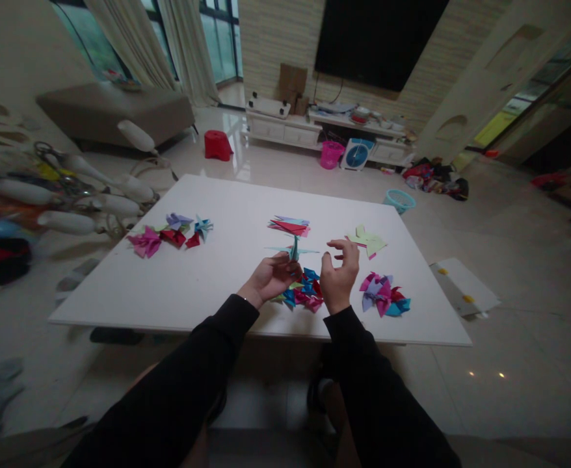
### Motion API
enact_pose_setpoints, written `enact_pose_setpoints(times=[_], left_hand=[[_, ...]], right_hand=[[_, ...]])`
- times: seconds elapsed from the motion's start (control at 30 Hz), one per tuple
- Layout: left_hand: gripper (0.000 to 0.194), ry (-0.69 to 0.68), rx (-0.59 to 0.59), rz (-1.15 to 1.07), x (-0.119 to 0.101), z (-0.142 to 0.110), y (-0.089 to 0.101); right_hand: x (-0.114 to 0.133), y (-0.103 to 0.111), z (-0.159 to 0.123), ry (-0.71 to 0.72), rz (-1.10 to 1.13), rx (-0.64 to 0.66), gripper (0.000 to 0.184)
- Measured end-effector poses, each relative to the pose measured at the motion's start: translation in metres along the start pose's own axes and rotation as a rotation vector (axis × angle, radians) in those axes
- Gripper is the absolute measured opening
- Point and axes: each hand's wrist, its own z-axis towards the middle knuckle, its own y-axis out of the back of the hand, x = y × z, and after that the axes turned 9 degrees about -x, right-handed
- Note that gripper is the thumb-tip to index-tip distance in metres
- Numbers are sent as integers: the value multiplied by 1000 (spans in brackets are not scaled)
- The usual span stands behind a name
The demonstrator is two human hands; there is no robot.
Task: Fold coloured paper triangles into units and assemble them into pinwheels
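Between the fingers of my left hand is a light teal origami crane, its wings spread out to both sides. My right hand hovers just to the right of it, fingers curved and apart, touching nothing. Below the two hands lies a pile of folded paper pieces in blue, red, pink and green, partly hidden by the left hand. Behind the crane sits a stack of flat folded papers in red, pink and lilac.
Another colourful origami cluster lies at the table's right, with light green folded papers behind it. More origami sits on the left side of the white table. A teal basket stands beyond the far right corner.
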Motion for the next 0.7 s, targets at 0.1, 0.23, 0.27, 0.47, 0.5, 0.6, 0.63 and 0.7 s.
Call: enact_pose_setpoints(times=[0.1,0.23,0.27,0.47,0.5,0.6,0.63,0.7], left_hand=[[17,7,9,-15,0,0,1],[18,9,10,-16,0,1,2],[18,7,5,-12,0,2,2],[17,-4,-21,13,1,3,3],[16,-2,-25,15,1,3,3],[16,7,-35,19,1,2,1],[16,10,-37,19,2,2,1],[15,12,-37,16,2,2,0]], right_hand=[[0,1,0,-3,7,8,25],[1,2,-1,12,29,39,24],[1,2,-1,23,31,48,23],[2,-1,-4,71,-6,80,18],[1,-2,-4,75,-12,79,18],[1,-2,-4,91,-19,66,18],[1,-3,-4,95,-18,59,18],[1,-3,-4,100,-19,47,19]])
